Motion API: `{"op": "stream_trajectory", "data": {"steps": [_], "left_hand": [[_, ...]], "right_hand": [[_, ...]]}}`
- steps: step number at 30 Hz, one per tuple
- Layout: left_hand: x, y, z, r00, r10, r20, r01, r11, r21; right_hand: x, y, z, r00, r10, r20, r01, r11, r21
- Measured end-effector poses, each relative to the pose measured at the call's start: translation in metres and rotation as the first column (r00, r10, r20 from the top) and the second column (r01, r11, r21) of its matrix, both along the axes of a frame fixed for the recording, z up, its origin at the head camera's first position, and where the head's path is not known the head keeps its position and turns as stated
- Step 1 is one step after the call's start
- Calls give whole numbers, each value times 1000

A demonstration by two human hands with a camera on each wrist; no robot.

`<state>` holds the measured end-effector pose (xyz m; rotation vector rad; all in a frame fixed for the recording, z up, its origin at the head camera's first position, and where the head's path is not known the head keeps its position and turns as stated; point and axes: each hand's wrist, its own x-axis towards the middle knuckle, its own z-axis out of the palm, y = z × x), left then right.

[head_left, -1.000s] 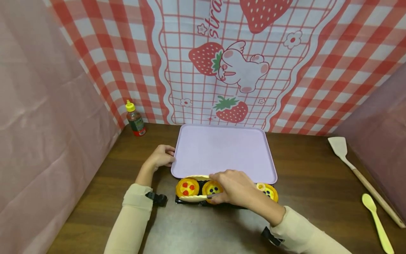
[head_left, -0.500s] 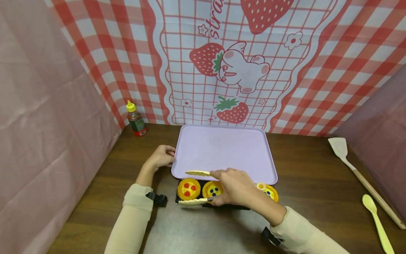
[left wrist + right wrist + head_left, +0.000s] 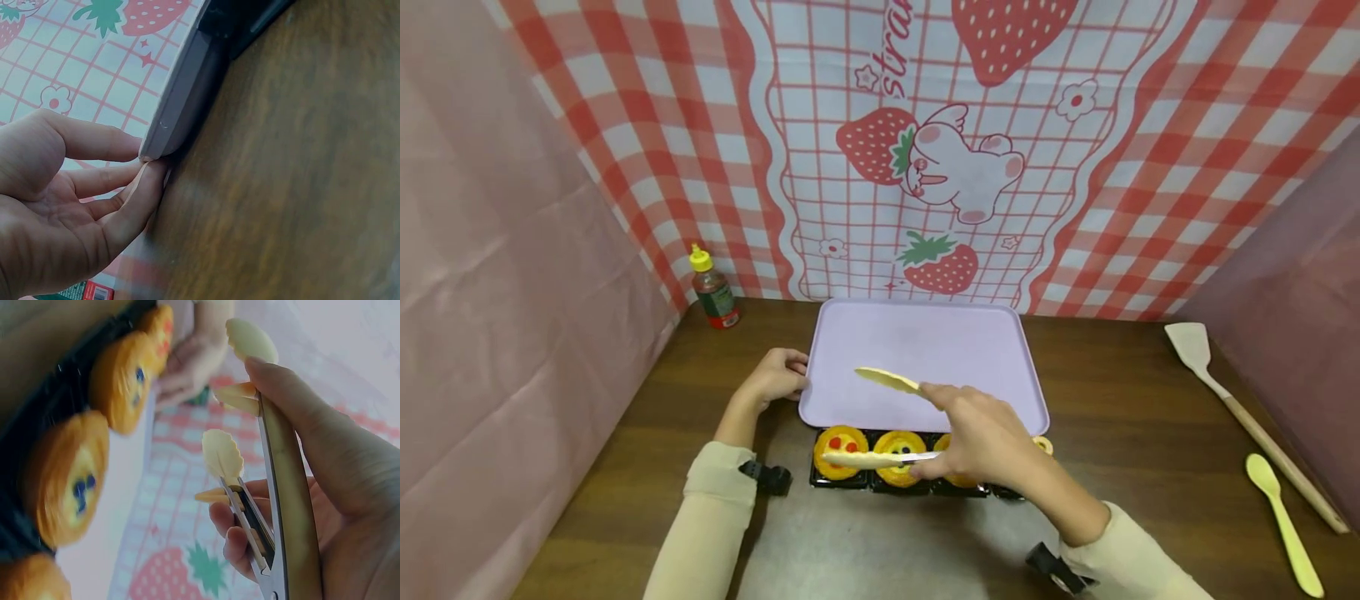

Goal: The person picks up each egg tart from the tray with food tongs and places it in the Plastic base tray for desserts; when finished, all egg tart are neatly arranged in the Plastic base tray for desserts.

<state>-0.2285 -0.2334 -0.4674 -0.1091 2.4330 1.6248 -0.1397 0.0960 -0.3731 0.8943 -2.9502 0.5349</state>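
My left hand (image 3: 773,377) pinches the left edge of a lilac tray (image 3: 925,333) between thumb and fingers; the left wrist view shows the tray edge (image 3: 164,134) between them. In my right hand (image 3: 988,433) is a pair of tongs (image 3: 284,506) with pale yellow scalloped tips. Their arms stand spread, with nothing between the tips. One tip hangs over the lilac tray, the other in front of a tart with red dots (image 3: 841,471). This tart sits in a black compartmented tray (image 3: 901,491), beside a blue-dotted tart (image 3: 898,442). My right hand hides part of that row.
A yellow-capped squeeze bottle (image 3: 715,292) stands at the back left. On the right lie a spatula with a wooden handle (image 3: 1247,417) and a yellow spoon (image 3: 1285,525). A checked strawberry cloth (image 3: 947,167) hangs behind the wooden table (image 3: 1105,400).
The tongs have spread from around the red-dotted tart and lifted, one tip moving out over the lilac tray. The tart stays in its compartment. My left hand keeps its place on the tray edge.
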Motion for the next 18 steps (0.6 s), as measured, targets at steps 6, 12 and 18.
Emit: {"op": "stream_trajectory", "data": {"steps": [6,12,18], "left_hand": [[-2,0,1,1000,1,8,-1,1000,-9],[0,2,3,1000,3,25,-3,1000,-16],[1,2,4,1000,-1,19,1,1000,-25]], "right_hand": [[-12,46,10,993,-114,-38,110,990,-89],[-30,99,5,945,-321,-60,312,941,-132],[-43,138,-20,834,-549,-53,539,833,-126]]}}
